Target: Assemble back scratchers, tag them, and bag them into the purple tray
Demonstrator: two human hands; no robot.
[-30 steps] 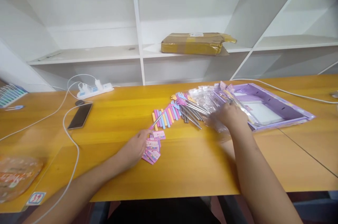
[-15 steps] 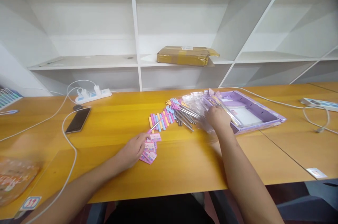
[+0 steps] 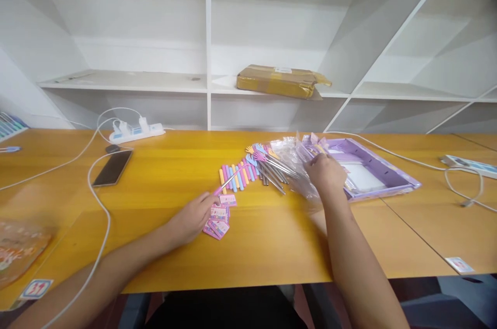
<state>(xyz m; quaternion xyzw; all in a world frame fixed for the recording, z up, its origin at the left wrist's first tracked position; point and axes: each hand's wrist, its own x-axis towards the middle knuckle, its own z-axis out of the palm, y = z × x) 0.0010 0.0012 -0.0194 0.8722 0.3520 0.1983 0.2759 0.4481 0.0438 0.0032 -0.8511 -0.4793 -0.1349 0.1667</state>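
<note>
My left hand (image 3: 198, 215) is closed on the pink handle of a thin metal rod (image 3: 227, 183), which slants over a row of pastel sticks (image 3: 236, 178). Just below it lie pink printed cards (image 3: 219, 225). My right hand (image 3: 325, 171) is closed at the left end of the purple tray (image 3: 388, 174), over clear plastic packaging; what its fingers grip is hidden. Between the hands, several metal rods with small hand-shaped ends (image 3: 272, 163) lie in a pile beside crumpled clear plastic (image 3: 287, 148).
A dark phone (image 3: 113, 168), a white power strip (image 3: 136, 133) and looping white cables are on the left. An orange printed bag (image 3: 21, 251) lies at the left edge. A taped brown parcel (image 3: 277, 80) rests on the shelf. Another power strip (image 3: 471, 166) is at the right.
The view has shifted and tilted slightly. Both hands keep nearly the same places and grips; the objects on the table have not visibly moved.
</note>
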